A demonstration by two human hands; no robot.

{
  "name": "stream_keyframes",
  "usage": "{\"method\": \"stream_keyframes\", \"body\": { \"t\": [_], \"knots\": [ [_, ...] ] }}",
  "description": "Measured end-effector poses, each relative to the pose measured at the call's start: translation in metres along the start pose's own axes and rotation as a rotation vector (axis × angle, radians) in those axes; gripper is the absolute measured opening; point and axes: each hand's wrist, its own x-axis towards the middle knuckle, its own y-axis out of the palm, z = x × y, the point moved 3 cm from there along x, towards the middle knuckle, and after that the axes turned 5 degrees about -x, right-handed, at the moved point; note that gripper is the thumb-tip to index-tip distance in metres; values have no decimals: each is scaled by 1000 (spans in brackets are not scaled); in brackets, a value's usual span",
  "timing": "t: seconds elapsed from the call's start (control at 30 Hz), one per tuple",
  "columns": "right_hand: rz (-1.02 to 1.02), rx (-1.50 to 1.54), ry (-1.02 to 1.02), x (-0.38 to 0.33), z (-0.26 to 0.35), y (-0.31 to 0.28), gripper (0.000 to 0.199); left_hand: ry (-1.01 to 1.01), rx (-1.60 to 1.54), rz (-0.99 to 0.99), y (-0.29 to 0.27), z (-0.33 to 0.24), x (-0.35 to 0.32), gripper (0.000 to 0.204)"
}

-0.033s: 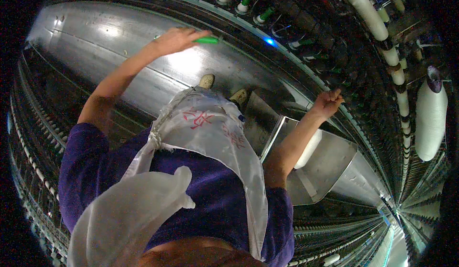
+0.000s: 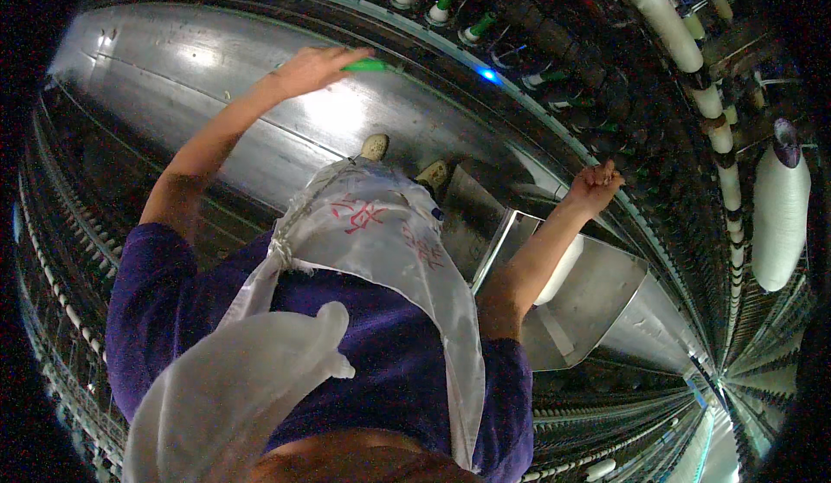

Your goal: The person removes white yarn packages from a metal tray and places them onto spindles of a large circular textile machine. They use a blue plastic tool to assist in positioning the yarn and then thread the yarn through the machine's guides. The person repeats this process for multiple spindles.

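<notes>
A: What is hardest to make out?

B: The green tube (image 2: 367, 65), toward the upper middle of the frame. It is smooth and slim, but blurred, and the left hand (image 2: 317, 69) covers its near end. The fingers are closed over it, seen from the back, so I can't see where the thumb presses.

A: And the right hand (image 2: 595, 187)?

B: Right of centre, curled beside the dark machine rail. Its fingers are bent in close together — whether they pinch a thread or nothing, I cannot tell.

A: What does that forearm hide?

B: Part of a white yarn package (image 2: 564, 268), rounded and matte, in an angular sheet-metal box (image 2: 597, 314) with thin, bright edges.

A: Anything clearer?

B: The fat white bobbin (image 2: 781, 223) at the far right, softly wound, a purple core showing at its upper end. Along the top, green-tipped spindles (image 2: 441, 7) sink into shadow, some cut off by the frame's edge.

A: And below?

B: A glossy white apron (image 2: 372, 219), creased and frayed at the waist, over a purple shirt (image 2: 381, 327). Pale shoes (image 2: 375, 146) poke out past its hem, onto scuffed, shiny metal flooring (image 2: 199, 93).
</notes>
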Motion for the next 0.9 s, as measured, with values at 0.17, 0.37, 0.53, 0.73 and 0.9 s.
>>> {"method": "stream_keyframes", "body": {
  "t": [0.17, 0.37, 0.53, 0.73, 0.9],
  "knots": [
    [472, -1838, -530, 5, -55, -8, 23, -593, -494, -424, 20, 91, -36, 54],
    [626, -1984, -819, -4, -142, 54, 20, -1041, -1133, -702, 22, 161, -52, 47],
    [217, -2186, -696, 17, -184, 75, 19, -797, -879, -379, 16, 180, -41, 58],
    [133, -2240, -689, 5, -180, 68, 19, -601, -447, -385, -35, 156, -21, 45],
    [302, -1839, -338, -19, -135, 71, 19, -537, -817, -279, -80, 49, 16, 38]
  ]
}}
